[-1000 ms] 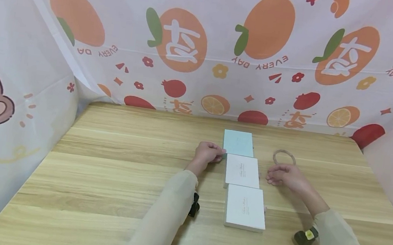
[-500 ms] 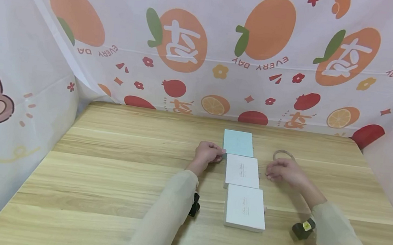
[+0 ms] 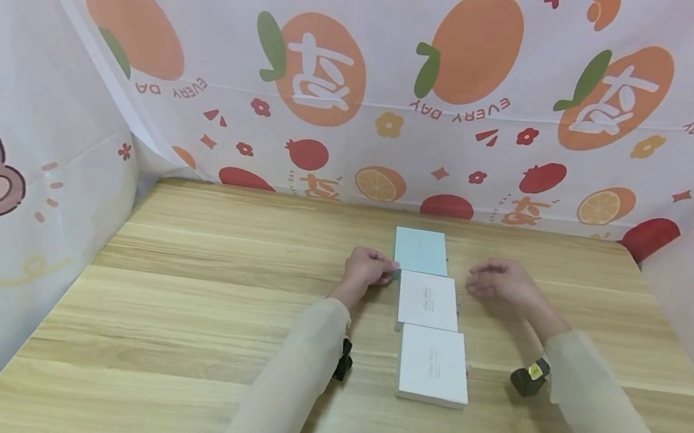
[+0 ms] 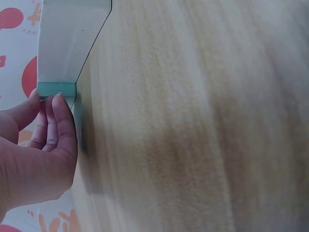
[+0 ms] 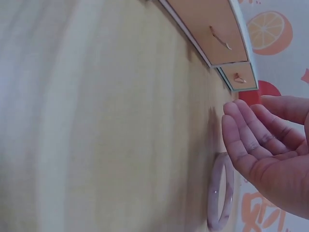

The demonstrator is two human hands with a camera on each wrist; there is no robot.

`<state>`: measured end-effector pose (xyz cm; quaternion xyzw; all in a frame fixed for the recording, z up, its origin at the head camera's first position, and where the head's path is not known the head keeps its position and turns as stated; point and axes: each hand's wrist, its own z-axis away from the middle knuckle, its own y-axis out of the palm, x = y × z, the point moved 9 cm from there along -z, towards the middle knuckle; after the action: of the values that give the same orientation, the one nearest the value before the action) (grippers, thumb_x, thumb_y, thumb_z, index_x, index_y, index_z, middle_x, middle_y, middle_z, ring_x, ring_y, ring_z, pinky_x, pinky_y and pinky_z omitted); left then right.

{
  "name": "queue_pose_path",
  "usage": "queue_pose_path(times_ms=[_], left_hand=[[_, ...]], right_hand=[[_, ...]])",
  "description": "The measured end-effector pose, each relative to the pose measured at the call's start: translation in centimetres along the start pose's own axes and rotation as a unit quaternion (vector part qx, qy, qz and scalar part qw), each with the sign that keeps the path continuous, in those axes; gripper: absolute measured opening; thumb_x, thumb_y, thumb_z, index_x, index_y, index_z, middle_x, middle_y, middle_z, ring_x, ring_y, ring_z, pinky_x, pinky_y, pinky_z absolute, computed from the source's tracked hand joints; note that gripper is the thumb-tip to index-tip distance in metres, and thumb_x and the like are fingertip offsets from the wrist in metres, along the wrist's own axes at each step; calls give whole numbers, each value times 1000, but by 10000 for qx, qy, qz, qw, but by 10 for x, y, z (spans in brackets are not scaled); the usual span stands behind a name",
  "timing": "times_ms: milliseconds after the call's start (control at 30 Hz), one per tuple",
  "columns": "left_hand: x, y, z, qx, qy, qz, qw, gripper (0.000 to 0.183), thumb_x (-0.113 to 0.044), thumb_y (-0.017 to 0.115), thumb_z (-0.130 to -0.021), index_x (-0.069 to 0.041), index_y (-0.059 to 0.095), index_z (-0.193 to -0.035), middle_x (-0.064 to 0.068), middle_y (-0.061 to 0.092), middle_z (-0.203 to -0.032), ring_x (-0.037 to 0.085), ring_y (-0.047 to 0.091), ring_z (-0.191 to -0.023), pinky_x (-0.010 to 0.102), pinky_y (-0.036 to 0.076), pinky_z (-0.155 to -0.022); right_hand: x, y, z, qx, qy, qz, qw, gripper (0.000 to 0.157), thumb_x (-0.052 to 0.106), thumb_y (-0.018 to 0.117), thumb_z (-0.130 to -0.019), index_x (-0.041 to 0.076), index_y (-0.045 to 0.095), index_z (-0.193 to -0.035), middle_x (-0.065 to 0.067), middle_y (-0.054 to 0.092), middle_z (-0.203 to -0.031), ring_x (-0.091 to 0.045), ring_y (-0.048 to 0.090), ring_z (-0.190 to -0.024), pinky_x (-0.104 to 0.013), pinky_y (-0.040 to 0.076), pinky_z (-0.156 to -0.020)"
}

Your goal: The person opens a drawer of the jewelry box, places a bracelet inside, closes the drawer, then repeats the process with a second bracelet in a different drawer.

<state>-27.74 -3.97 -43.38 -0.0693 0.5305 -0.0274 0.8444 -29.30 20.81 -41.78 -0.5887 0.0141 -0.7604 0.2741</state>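
Left hand (image 3: 369,267): we see thumb and fingertips pinching the near-left end of the light-blue box (image 3: 421,250).
Row: that box sits at the far end — two white boxes (image 3: 435,366) nearer us.
Right hand (image 3: 503,282): fingers relaxed, clear of the boxes.
Bangle (image 5: 212,193): on the surface (image 3: 208,344), near the right hand.

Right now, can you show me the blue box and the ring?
Blue box (image 3: 421,251): head view, middle of its top.
Ring (image 5: 212,198): right wrist view, on the band itself, not the hole.
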Motion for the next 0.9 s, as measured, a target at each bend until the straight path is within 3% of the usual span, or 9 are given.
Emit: queue_pose_path(times_ms=[167,267,433,600,900], left_hand=[[1,0,0,-23,-64,-44,10000,12,-7,71,-80,2,65,-84,8,62,-77,11,57,-57,22,55,-61],[1,0,-1,-26,-75,-67,9999,12,-7,71,-80,2,65,-84,8,63,-77,11,57,-57,22,55,-60],[1,0,-1,-32,-38,-88,9999,12,-7,71,-80,2,64,-85,8,63,-76,11,56,-57,22,55,-60],[1,1,-1,22,-25,-123,9999,12,-8,71,-80,1,65,-84,8,63,-75,12,57,-58,22,55,-60],[1,1,-1,19,-28,-121,9999,13,-8,71,-80,2,65,-84,8,62,-74,12,57,-58,23,55,-61]], right_hand=[[5,-6,-6,-97,152,373,9991,35,15,58,-91,-5,53,-120,-19,61,-111,-24,60,-93,-28,51,-76],[7,-6,-9,-40,194,266,9995,36,17,58,-91,-2,54,-120,-17,60,-114,-25,57,-95,-31,50,-79],[10,1,-15,132,157,-179,9996,36,10,58,-90,-3,52,-123,-18,57,-119,-30,54,-109,-40,44,-94],[14,9,-21,335,-125,-92,9993,35,1,56,-89,-6,51,-123,-22,54,-121,-33,50,-113,-42,43,-95],[13,16,-29,337,-334,266,9985,36,-9,50,-86,-3,54,-121,-20,55,-120,-32,52,-111,-40,47,-91]])
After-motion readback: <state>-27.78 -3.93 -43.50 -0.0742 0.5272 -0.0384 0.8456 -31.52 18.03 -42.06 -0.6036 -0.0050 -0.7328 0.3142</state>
